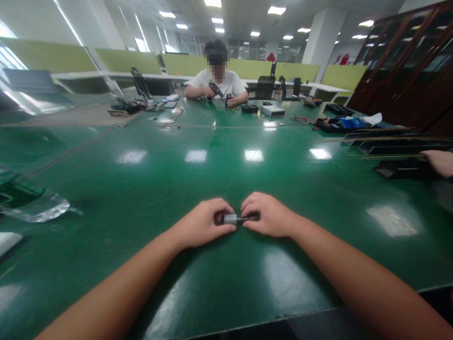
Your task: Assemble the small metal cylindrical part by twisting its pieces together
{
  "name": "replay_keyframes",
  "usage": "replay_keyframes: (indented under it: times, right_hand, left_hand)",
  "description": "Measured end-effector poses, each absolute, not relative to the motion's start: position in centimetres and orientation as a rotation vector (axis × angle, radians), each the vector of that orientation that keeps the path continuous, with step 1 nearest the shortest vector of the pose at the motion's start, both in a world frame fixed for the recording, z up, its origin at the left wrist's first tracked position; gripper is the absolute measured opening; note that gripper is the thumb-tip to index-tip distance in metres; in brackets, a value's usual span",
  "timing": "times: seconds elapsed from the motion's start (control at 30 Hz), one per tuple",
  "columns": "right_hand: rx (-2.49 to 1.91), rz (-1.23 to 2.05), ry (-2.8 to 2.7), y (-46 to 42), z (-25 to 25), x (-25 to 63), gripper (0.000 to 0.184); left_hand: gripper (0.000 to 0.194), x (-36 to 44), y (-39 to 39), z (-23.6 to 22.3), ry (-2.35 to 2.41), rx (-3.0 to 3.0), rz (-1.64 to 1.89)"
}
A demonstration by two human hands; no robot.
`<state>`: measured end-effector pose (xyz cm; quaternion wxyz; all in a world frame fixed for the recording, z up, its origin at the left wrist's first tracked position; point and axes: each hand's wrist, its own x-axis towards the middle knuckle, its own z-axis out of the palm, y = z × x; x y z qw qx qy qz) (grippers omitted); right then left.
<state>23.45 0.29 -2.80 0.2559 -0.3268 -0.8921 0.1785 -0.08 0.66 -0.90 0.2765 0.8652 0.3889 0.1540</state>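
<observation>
Both my hands rest on the green table point(226, 283) close in front of me. My left hand point(203, 222) is closed around a small silver cylinder point(230, 218), pinched between thumb and fingers. My right hand point(267, 215) is closed on a thin dark shaft point(247, 218) that sticks out of the cylinder's right end. The two hands nearly touch, with the part lying just above the tabletop between them.
A person point(216, 80) sits at the far side with a dark tool. Boxes, cables and small parts point(272, 110) lie around them. Black trays and thin rods point(389, 146) lie at the right, with another person's hand point(440, 163). A clear plastic bag point(31, 203) lies at the left.
</observation>
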Motion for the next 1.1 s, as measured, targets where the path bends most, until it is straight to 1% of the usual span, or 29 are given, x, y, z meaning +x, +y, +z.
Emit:
replay_keyframes:
  times: [1.1]
  right_hand:
    - [-0.959, 0.533, -2.438, 0.3, -2.3, 24.6, 0.005]
  left_hand:
    - [0.022, 0.0, 0.6, -0.9, 1.043, 2.34, 0.403]
